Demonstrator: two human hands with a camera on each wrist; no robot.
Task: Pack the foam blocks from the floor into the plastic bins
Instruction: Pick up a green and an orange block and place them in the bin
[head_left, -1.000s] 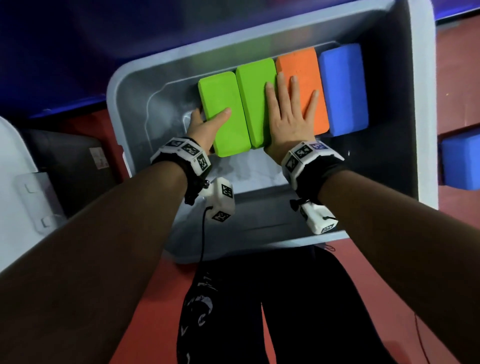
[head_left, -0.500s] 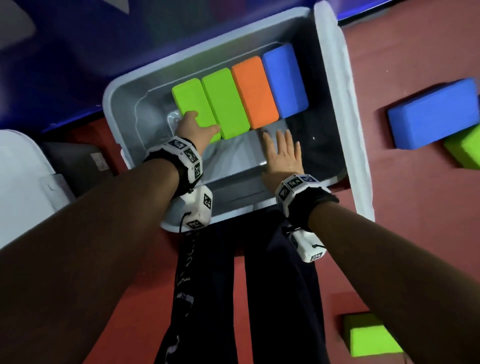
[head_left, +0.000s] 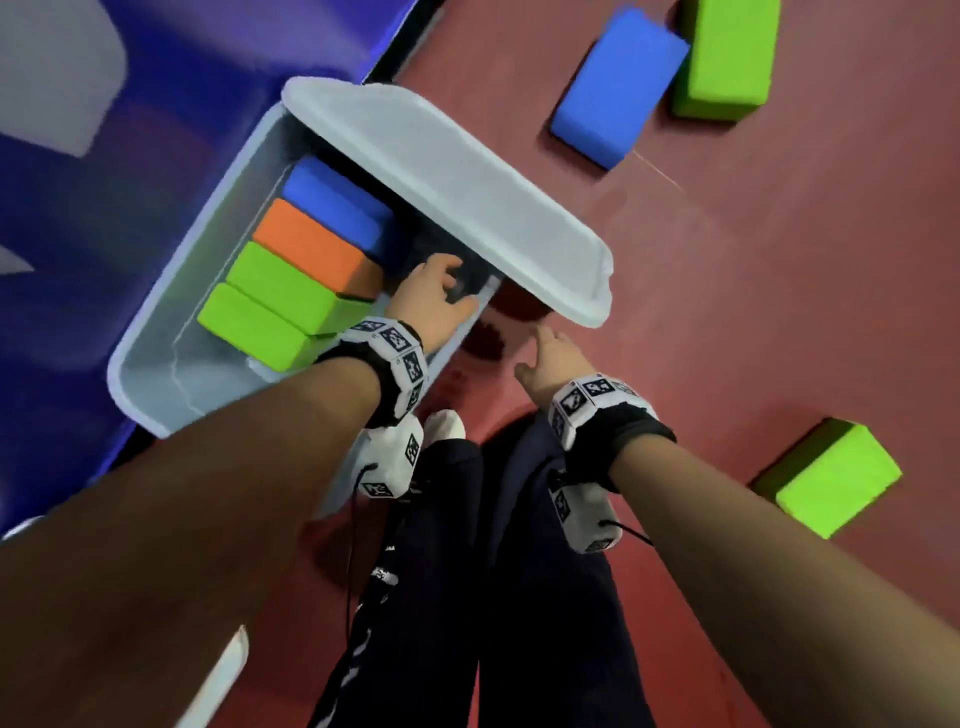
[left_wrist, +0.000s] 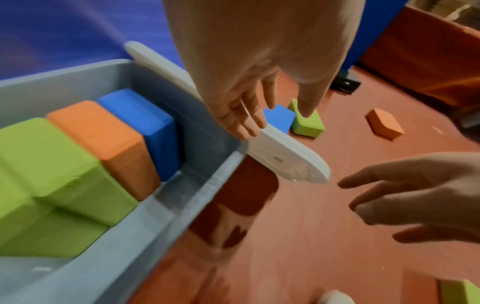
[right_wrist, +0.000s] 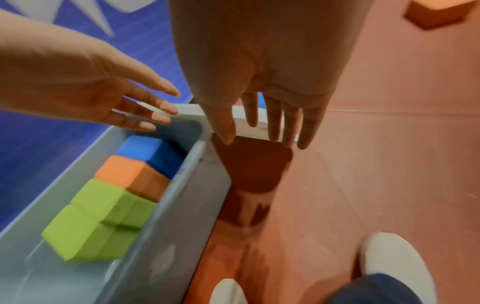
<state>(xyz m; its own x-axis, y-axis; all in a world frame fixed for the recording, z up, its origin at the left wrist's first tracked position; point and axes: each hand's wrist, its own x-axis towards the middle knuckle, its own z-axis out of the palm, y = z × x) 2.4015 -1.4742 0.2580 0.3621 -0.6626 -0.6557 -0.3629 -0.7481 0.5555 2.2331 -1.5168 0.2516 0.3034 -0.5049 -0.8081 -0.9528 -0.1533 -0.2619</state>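
Note:
A grey plastic bin (head_left: 156, 395) stands on the red floor and holds a row of foam blocks: blue (head_left: 332, 202), orange (head_left: 311, 249) and two green (head_left: 280, 306). My left hand (head_left: 436, 296) hovers over the bin's right end with relaxed fingers (left_wrist: 246, 117), holding nothing. To its right, outside the bin, my right hand (head_left: 540, 358) is over the floor with straight fingers (right_wrist: 275, 123), also holding nothing. Loose on the floor lie a blue block (head_left: 618, 88), a green block (head_left: 727, 57), another green block (head_left: 831, 478) and an orange block (left_wrist: 385, 123).
The bin's grey lid (head_left: 457, 192) leans against its right side, between the bin and the far blocks. A blue wall (head_left: 130, 182) runs behind the bin. My legs and white shoes (right_wrist: 397, 267) stand just before the bin.
Both hands came off the packed blocks and moved right. The right hand left the bin and is now over the floor. My view swung right, bringing more floor blocks in.

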